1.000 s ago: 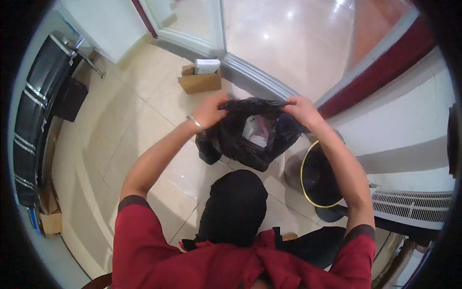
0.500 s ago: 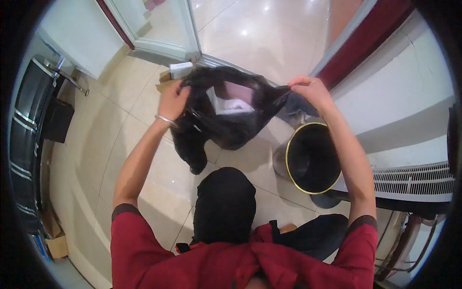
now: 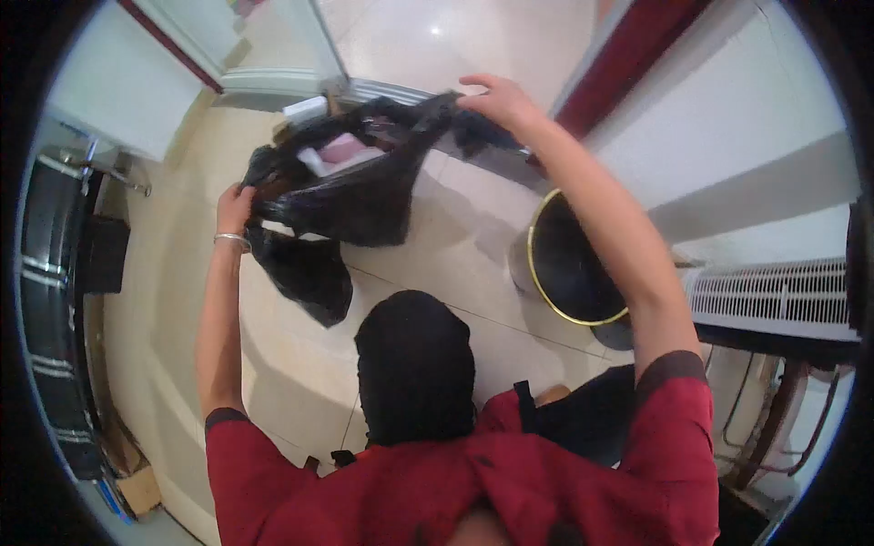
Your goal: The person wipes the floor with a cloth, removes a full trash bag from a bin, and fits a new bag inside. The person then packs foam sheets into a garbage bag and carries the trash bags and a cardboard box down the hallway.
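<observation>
A black plastic bag spans the gap between two bare hands above a tiled floor, its long axis running from 8 o'clock to 2 and its mouth gaping over pale and pink contents. The left hand, seemingly nearer the bag's bulk, grips the rim, the bag lying toward 3 o'clock. From the right hand, it lies toward 8; thumb and forefinger stand apart at the far corner (whether they pinch it, one cannot tell). A gold-rimmed bin stands at the right hand's 5 o'clock.
</observation>
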{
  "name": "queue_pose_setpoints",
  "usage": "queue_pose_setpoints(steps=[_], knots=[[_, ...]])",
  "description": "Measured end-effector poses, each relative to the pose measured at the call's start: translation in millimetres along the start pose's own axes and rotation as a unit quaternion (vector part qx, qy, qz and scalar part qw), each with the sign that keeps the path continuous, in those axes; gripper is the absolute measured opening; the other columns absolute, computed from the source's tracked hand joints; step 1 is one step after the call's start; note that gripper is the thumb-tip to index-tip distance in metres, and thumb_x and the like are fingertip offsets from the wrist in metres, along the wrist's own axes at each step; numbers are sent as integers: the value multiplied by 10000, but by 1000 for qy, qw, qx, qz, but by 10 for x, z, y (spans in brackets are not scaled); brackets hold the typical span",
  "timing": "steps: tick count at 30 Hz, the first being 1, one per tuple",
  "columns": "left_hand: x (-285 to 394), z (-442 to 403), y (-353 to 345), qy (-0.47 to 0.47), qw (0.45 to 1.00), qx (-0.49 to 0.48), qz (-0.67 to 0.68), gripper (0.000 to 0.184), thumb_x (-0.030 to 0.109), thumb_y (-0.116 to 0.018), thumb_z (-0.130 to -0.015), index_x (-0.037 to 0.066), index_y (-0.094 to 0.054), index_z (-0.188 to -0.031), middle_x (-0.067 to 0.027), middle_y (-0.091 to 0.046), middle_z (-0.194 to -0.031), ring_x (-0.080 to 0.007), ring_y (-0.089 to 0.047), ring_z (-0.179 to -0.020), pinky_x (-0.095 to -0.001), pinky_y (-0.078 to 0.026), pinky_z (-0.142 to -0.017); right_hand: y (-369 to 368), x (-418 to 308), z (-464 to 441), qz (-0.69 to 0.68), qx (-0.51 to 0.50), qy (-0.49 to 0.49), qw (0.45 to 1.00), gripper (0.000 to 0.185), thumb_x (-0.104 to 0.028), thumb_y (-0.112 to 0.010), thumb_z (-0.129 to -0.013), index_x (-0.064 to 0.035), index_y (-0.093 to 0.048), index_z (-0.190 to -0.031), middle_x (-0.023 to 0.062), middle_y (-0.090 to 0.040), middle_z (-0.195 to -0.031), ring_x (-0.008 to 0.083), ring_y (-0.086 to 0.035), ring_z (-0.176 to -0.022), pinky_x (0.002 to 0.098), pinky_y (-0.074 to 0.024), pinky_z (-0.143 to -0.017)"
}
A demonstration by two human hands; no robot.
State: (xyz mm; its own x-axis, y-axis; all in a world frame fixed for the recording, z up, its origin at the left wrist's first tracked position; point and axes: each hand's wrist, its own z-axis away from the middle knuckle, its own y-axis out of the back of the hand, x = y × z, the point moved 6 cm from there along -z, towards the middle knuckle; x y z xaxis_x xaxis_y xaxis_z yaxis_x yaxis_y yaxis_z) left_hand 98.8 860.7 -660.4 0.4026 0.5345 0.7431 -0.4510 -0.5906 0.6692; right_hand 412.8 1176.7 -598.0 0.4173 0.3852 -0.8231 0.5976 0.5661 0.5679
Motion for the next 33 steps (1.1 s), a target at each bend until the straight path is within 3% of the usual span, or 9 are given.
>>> queue_pose_setpoints(steps=[11,15,18,23,27,29,30,31,33], knots=[[-35,-239,-353,-87,988,1,-129,311,233,-535,-783,-46,-552,-919,-142,-604,-799,-214,-553,-682,-315,-432,-647,1178,577,1744,-232,-50,-152,959,216,-222,-541,-811,-23,-607,-865,29,-596,-838,105,-538,-793,230,-424,-725],[-199,-465,-422,-180,972,19,-149,254,226,-530,-803,-23,-531,-857,-78,-535,-567,-149,-493,-405,-273,-389,-395,1625,916,2826,9,-33,-125,992,205,-203,-558,-797,-3,-592,-823,46,-601,-782,95,-533,-747,240,-427,-687],[-26,-395,-472,-36,996,-49,-72,262,237,-521,-808,-17,-534,-873,-58,-537,-610,-130,-494,-466,-259,-395,-426,1779,1332,3531,71,30,-257,963,192,-186,-569,-784,0,-584,-828,62,-595,-738,85,-532,-718,250,-429,-656],[16,-384,-448,-6,999,-46,-2,337,259,-533,-790,-29,-541,-966,-93,-600,-770,-153,-554,-659,-281,-439,-578,1184,2540,4171,122,75,-312,939,216,-232,-583,-763,-18,-577,-792,127,-580,-775,293,-551,-731,337,-434,-669],[193,-255,-370,-115,971,42,-206,299,265,-539,-762,17,-568,-926,-165,-604,-821,-279,-576,-788,-361,-434,-707,734,2878,3901,294,150,-111,937,275,-200,-597,-738,-32,-547,-951,168,-546,-938,323,-523,-861,387,-416,-739],[482,-65,-364,-105,972,57,-201,295,282,-541,-743,17,-573,-868,-187,-592,-820,-335,-558,-788,-387,-428,-701,489,3066,3721,296,93,-84,947,338,-124,-594,-723,-25,-513,-1036,172,-501,-1055,341,-490,-936,396,-405,-769],[317,-166,-348,-62,979,42,-192,312,294,-545,-736,8,-568,-858,-188,-592,-812,-342,-557,-780,-386,-427,-695,312,3829,3838,207,52,-213,953,394,-63,-590,-697,-41,-501,-1080,163,-442,-1147,356,-456,-992,399,-404,-787],[478,-35,-338,-51,982,48,-174,299,275,-553,-729,-2,-562,-843,-190,-589,-772,-311,-576,-674,-374,-444,-627,213,3648,3858,400,-3,-62,914,461,-49,-570,-699,-60,-448,-1144,190,-437,-1149,380,-436,-1017,394,-407,-801],[173,-267,-336,-75,985,55,-144,241,218,-549,-743,-8,-554,-826,-158,-578,-695,-229,-572,-535,-328,-451,-515,285,3644,3832,255,23,-188,948,528,-45,-564,-701,-81,-387,-1198,207,-440,-1142,393,-423,-1034,389,-406,-812]])
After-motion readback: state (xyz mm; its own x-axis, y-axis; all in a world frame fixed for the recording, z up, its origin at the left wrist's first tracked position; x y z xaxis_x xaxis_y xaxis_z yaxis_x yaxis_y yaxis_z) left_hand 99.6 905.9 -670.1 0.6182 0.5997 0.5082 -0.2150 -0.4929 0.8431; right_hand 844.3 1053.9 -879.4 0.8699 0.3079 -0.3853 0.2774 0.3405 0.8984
